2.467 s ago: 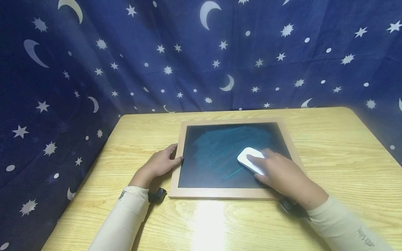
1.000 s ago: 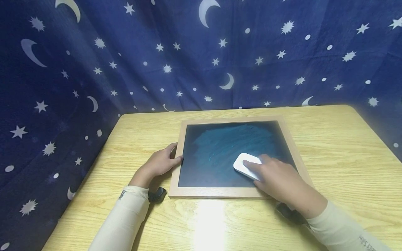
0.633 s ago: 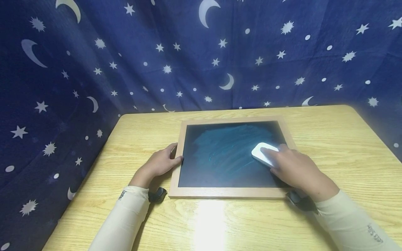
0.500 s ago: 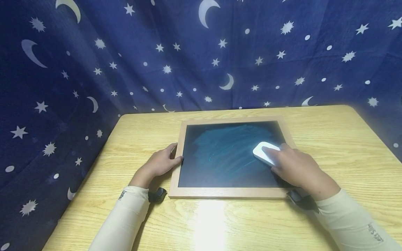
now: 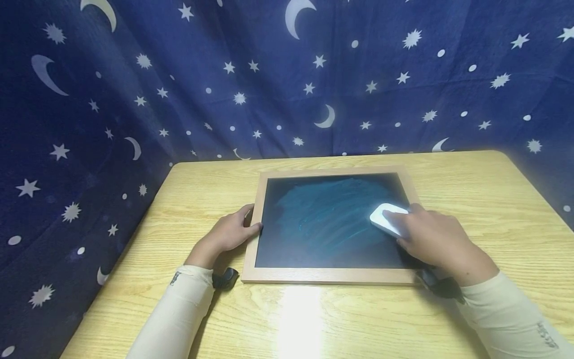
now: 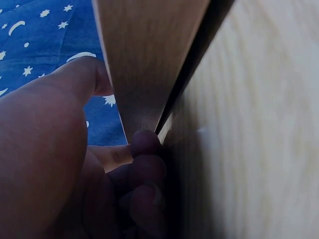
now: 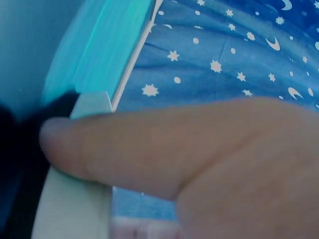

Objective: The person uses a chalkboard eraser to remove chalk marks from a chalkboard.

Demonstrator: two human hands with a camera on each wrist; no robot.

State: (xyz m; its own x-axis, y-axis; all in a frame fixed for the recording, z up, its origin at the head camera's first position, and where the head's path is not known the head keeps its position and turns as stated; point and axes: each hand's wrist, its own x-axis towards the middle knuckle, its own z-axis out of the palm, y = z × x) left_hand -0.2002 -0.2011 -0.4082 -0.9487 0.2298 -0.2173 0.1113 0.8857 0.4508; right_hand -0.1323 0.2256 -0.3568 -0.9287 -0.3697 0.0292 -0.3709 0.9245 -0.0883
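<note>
A chalkboard [image 5: 309, 224] in a pale wooden frame lies on the table, its dark face smeared with blue-green chalk and a few thin streaks. My left hand [image 5: 228, 232] holds the left side of the frame, thumb over the top. In the left wrist view curled fingertips [image 6: 145, 172] sit against the frame's side edge [image 6: 144, 64]. Toward the board's right side, my right hand [image 5: 435, 239] grips a white chalkboard eraser [image 5: 387, 218], its index finger along the top. The right wrist view has the thumb [image 7: 99, 147] pressed to the eraser's side, over a dark underside.
The wood-grain table [image 5: 215, 184] extends around the board, with a bright glare [image 5: 299, 319] at its front. Behind and to the left hangs a blue curtain [image 5: 269, 65] with stars and moons. Dark wrist straps [image 5: 226, 279] sit below the pale sleeves.
My right hand drew the eraser down and left across the board, then slid it up and right. The bright lower streak is gone; fainter smears show there. The left hand stayed put.
</note>
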